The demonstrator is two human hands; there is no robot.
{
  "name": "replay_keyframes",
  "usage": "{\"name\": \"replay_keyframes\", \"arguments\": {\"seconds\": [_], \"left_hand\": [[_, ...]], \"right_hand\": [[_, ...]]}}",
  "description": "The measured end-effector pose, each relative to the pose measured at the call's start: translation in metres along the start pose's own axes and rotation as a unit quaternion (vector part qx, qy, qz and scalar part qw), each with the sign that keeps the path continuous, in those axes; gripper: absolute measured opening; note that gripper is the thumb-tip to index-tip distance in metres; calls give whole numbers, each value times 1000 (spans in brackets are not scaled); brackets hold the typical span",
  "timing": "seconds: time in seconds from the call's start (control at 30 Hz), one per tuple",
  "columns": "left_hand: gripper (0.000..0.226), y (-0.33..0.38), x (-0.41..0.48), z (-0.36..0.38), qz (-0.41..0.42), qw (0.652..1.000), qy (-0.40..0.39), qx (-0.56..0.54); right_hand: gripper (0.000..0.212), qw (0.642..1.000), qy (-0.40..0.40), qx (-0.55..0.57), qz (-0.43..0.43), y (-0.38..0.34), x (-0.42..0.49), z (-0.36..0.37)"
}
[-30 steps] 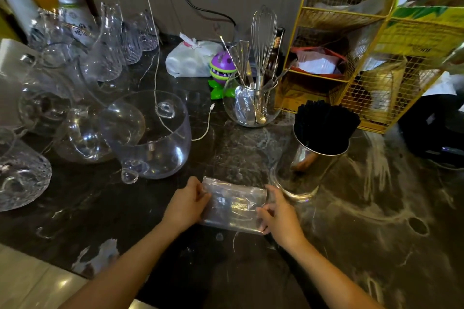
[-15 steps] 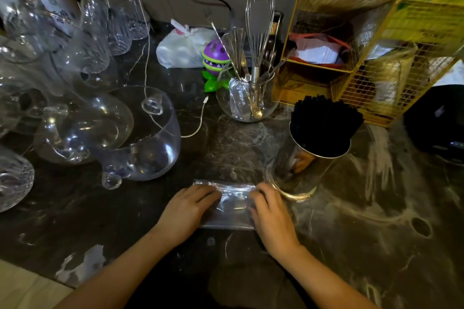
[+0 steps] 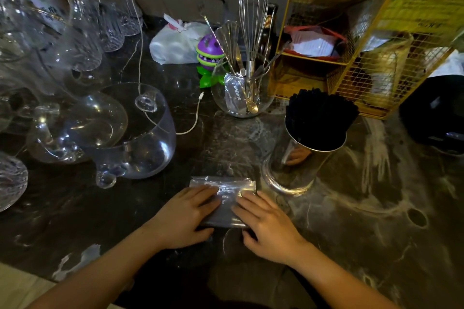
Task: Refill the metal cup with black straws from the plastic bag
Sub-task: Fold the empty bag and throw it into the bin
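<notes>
A shiny metal cup (image 3: pixel 291 165) stands on the dark marble counter (image 3: pixel 364 221), packed with black straws (image 3: pixel 320 118) that fan out above its rim. Just left of the cup's base lies a clear, flattened, folded plastic bag (image 3: pixel 226 198). My left hand (image 3: pixel 183 216) lies flat on the bag's left part, fingers spread. My right hand (image 3: pixel 266 223) presses flat on its right part. Neither hand grips the bag; both palms face down on it. No straws show inside the bag.
Clear glass pitchers and bowls (image 3: pixel 130 133) crowd the left side. A glass jar with a whisk and spoons (image 3: pixel 244 90) stands behind, beside a purple toy (image 3: pixel 209 51) and a white bag (image 3: pixel 175 42). A yellow wire rack (image 3: pixel 351 40) fills the back right. A white cable (image 3: pixel 193 120) trails across the counter.
Both hands have moved from holding the bag's side edges to lying flat on top of it. The bag looks folded smaller and flatter. The cup has not moved.
</notes>
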State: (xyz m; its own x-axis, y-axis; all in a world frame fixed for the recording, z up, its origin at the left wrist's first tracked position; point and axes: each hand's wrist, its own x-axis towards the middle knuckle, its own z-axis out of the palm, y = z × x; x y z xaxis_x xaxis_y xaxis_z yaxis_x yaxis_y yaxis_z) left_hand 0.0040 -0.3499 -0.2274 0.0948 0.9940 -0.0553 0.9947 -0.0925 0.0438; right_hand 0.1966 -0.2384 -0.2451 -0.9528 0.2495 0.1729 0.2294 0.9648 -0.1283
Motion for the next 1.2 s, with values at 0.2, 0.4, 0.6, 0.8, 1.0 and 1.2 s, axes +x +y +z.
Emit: {"name": "replay_keyframes", "arguments": {"seconds": [0.2, 0.4, 0.6, 0.8, 1.0, 1.2], "left_hand": [[55, 5, 5, 2, 2, 998, 0, -63], [28, -10, 6, -15, -67, 951, -53, -297], [10, -21, 16, -14, -132, 907, -49, -396], [18, -32, 28, -10, -128, 922, -60, -361], [12, -43, 41, -15, -139, 920, -107, -350], [48, -41, 50, -25, -163, 887, -210, -377]], "right_hand": [[37, 998, 21, 50, 18, -1, 6, -1], [6, 937, -21, 289, 193, 2, 12, -13], [11, 903, -28, 357, 237, 11, 30, -18], [9, 908, -38, 318, 271, 17, 44, -12], [34, 885, -90, 335, 311, 18, 50, -10], [37, 863, -152, 351, 329, 18, 51, -12]]}}
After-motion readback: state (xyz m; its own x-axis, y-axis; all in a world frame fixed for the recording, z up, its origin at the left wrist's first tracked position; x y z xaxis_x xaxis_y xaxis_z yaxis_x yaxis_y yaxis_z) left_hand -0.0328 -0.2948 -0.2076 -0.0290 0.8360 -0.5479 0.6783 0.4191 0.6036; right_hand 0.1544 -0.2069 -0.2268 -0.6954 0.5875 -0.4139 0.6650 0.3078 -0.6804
